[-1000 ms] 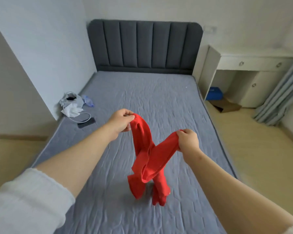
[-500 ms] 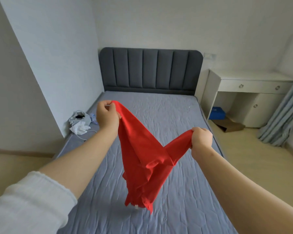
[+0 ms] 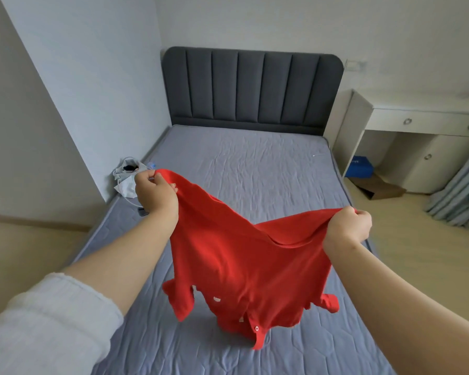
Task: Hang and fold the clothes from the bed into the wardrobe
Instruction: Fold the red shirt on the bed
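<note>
Gripping the red shirt (image 3: 244, 266) with curled fingers, the left hand (image 3: 155, 196) and right hand (image 3: 348, 228) hold it over the bed (image 3: 255, 163). A bag (image 3: 125, 176) lies by the wall.

The red garment (image 3: 249, 261) hangs spread between the left grip (image 3: 155, 193) and the right grip (image 3: 347, 226), screening the near middle of the bed (image 3: 255, 163), while beyond it the mattress lies open up to the headboard (image 3: 252, 87). On the left a jutting wall (image 3: 92, 104) stands close against the bed edge and a white heap of bag and cable (image 3: 127, 177) lies just beyond the left grip, so that side is tight. On the right, bare floor (image 3: 417, 253) runs beside the bed, bounded by the counter (image 3: 417, 123), a cardboard box (image 3: 382, 188) and the curtain (image 3: 460, 190)
</note>
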Action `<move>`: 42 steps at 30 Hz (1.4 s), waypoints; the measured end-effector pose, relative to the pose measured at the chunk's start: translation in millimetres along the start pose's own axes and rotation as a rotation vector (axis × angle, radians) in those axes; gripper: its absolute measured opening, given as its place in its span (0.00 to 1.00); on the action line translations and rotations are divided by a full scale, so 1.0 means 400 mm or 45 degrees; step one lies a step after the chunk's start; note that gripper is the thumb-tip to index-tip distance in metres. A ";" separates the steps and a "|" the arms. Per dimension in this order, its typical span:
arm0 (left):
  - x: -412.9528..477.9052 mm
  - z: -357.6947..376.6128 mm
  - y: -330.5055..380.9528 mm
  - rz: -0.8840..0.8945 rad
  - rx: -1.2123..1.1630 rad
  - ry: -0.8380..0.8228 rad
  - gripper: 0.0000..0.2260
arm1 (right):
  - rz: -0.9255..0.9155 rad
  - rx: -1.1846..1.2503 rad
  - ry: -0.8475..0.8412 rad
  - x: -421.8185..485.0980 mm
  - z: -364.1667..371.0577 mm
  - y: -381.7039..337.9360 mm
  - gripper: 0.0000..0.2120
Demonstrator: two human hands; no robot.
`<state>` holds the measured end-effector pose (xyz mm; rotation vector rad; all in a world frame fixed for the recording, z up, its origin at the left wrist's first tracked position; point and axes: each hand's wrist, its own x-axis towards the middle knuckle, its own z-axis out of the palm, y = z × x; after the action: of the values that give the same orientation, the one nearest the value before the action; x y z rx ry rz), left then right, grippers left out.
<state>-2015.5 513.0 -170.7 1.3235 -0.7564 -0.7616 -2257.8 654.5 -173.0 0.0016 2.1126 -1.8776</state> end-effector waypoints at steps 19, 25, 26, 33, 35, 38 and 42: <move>-0.269 0.018 0.020 0.511 1.120 -1.900 0.10 | -0.339 -0.579 -1.445 -0.092 -0.053 -0.002 0.05; -0.322 0.009 0.038 0.291 0.773 -1.673 0.05 | -0.231 -0.342 -1.328 -0.108 -0.106 -0.019 0.04; -0.330 0.011 0.049 0.279 0.693 -1.622 0.07 | -0.221 -0.334 -1.330 -0.111 -0.110 -0.021 0.09; -0.352 -0.027 0.115 0.693 0.627 -1.296 0.02 | -0.494 -0.573 -1.079 -0.125 -0.146 -0.011 0.06; -0.356 -0.048 0.123 0.650 0.643 -1.333 0.07 | -0.632 -0.494 -0.928 -0.131 -0.140 -0.016 0.08; -0.365 -0.074 0.135 0.632 0.833 -1.469 0.17 | -0.683 -0.425 -0.993 -0.156 -0.130 -0.025 0.10; -0.367 -0.099 0.162 0.760 1.095 -1.488 0.10 | -0.803 -0.593 -0.997 -0.167 -0.133 -0.019 0.15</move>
<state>-2059.8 662.9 -116.7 1.1517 -2.4946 -0.6858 -2208.3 718.8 -145.2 -1.3868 1.9857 -1.2277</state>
